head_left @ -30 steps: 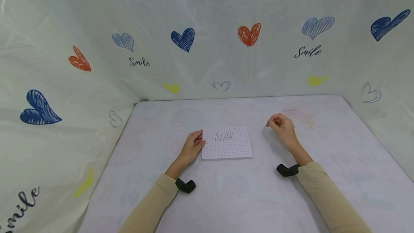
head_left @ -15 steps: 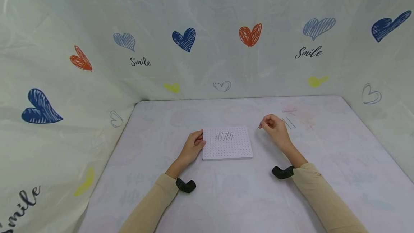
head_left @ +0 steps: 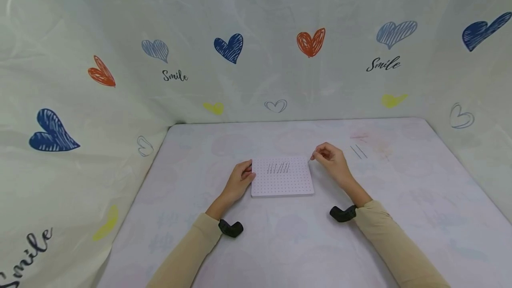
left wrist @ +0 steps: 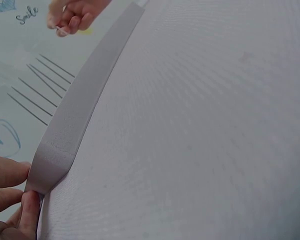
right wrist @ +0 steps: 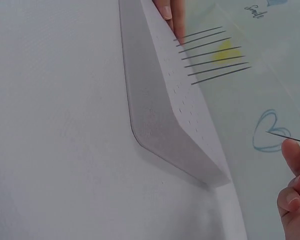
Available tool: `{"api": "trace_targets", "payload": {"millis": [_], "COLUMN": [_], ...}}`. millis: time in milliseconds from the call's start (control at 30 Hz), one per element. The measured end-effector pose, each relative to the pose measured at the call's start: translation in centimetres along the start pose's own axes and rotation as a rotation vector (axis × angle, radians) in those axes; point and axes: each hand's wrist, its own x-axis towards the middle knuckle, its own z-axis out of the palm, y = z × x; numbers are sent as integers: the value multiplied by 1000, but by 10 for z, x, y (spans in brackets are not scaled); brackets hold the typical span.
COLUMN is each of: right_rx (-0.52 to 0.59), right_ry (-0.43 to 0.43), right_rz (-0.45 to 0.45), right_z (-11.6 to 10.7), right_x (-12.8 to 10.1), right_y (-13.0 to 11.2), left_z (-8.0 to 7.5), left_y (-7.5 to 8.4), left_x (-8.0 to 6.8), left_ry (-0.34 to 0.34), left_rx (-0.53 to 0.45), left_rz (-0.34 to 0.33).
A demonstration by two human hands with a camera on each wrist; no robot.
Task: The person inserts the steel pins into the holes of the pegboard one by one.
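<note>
Pale table [head_left: 272, 243] — perforated board [head_left: 282, 186]; two thin rods [head_left: 356, 152] — apart.

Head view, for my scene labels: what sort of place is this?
Probably a small recording booth: a heart-printed sheet hangs behind and beside the table, and black wrist devices are worn.

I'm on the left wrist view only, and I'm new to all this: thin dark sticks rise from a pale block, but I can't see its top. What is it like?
Observer: In the head view, the top of the white board carries rows of small dark dots, which look like holes.
Operator: Oh, neat! Are any sticks lying about where I can't see?
Observer: Yes, two loose sticks lie side by side on the table, to the right of the right hand.
Operator: And what's that hand got? I only see something small and pale.
Observer: From the right wrist, it pinches one thin stick that looks dark.
</note>
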Motion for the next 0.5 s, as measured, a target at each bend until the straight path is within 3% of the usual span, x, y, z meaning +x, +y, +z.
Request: {"api": "trace_targets", "payload": {"millis": [500], "right_rx": [-16], "right_ry": [-56], "right_rz": [-57], "right_z": [19], "right_x": [-1], "right_y": [2], "left_z": [0], "left_y": [0], "left_x": [0], "left_ry": [8], "left_rx": [-10], "left_rz": [6]}}
